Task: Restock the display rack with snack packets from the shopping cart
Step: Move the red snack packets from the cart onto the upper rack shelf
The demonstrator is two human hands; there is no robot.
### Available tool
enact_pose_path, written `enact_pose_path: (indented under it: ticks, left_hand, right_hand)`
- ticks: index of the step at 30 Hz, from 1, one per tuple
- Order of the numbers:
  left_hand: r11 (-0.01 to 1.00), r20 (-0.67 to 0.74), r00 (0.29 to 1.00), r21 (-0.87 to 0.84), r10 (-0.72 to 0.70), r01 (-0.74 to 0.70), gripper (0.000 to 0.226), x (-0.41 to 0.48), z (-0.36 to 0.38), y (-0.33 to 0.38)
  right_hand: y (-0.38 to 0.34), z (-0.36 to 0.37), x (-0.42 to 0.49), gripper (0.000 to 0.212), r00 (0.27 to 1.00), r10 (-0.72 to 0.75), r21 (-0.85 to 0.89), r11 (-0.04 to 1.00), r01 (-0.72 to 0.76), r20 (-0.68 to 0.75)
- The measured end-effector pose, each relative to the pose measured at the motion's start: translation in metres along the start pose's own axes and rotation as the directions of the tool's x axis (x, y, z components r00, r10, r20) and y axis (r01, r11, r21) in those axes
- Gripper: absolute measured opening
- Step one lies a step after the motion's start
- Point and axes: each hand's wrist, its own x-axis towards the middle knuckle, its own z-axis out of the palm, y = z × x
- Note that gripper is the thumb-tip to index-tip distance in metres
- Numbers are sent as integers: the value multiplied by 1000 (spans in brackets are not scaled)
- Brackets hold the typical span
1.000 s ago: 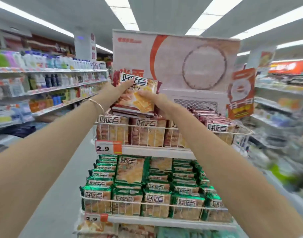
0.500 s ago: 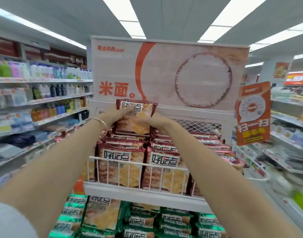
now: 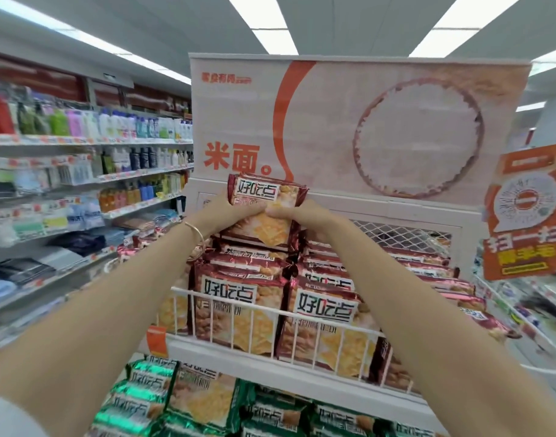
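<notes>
Closer in than a second ago: the rack (image 3: 254,362) fills more of your view, the green packets (image 3: 144,392) have slid to the bottom edge, and the packet (image 3: 264,193) is still carried between both hands. Your left hand (image 3: 229,212) grips its left edge, thumb across the front and the other fingers wrapped behind, where you cannot see them. Your right hand (image 3: 301,216) pinches the right side, thumb on the front face and the rest hidden by the bag. The packet stands tilted, label toward you, at the back of the top tier. It is just above the stack (image 3: 254,250) of matching red packets and just below the header board (image 3: 396,127). Whether its lower edge already touches the stack cannot be told from here. Step in hand, by my reading: placing, near the end of the carry and not yet released. Next move calls for lowering it flat onto the stack, label facing out to match the front row (image 3: 235,298). Then ease both thumbs off together so it does not slide forward (foil bags on foil bags look slippery). The tier looks nearly full, so set it well back from the wire rail (image 3: 270,311). The cart is out of view, so how many packets remain cannot be judged.
</notes>
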Motion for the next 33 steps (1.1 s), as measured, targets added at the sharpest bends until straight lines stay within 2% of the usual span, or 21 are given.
enact_pose_path:
  ticks: [2,3,4,7,9,11,13,14,15,16,19,21,25,29,33]
  left_hand:
    - [995,-31,997,72,68,-66,33,-6,1,2]
    - [991,-42,995,99,91,-87,42,-4,3,-2]
    - [987,-51,993,130,105,-98,48,-3,2,-4]
    - [978,-42,994,190,100,-90,66,-4,-1,-4]
    - [974,-47,996,214,82,-71,68,-6,-6,-1]
    - [979,-68,997,205,31,-17,79,-9,-15,-1]
    - [983,-130,991,183,17,7,91,-13,-27,-2]
    - [983,-165,986,185,37,-6,81,-18,-33,-1]
    - [979,-211,976,201,61,-17,62,-22,-40,-2]
    - [974,-267,961,226,73,-12,51,-26,-47,-4]
    - [951,-388,919,303,72,53,50,-54,-70,-16]
    - [935,-411,910,338,44,108,47,-85,-87,-30]
    - [895,-456,889,380,-37,232,39,-159,-127,-71]
    - [841,-471,860,368,-198,396,35,-258,-169,-142]
    - [780,-509,766,258,-392,570,45,-369,-197,-221]
  right_hand:
    - [3,0,4,113,999,10,-28,1000,-11,-38]
    - [8,0,8,121,999,1,-40,999,-3,-44]
    - [9,0,8,121,999,8,-59,998,-11,-41]
    - [0,4,-14,104,998,45,-107,993,-49,-43]
    - [-2,5,-18,105,996,55,-158,985,-66,-76]
    - [-8,9,-23,101,993,21,-90,995,-31,-116]
    - [-12,14,-25,104,971,-27,14,999,31,-238]
    - [-14,16,-27,109,948,-35,12,999,41,-316]
    - [-16,19,-28,110,915,-68,-25,998,63,-398]
    - [-17,21,-31,105,871,-132,-91,991,101,-473]
    - [-26,46,-48,86,740,-377,-374,910,181,-557]
    - [-33,76,-64,80,723,-482,-498,839,219,-495]
    - [-42,152,-94,75,768,-570,-600,735,317,-292]
    - [-51,253,-125,67,792,-600,-598,679,426,-117]
    - [-47,363,-162,67,835,-541,-510,694,508,96]
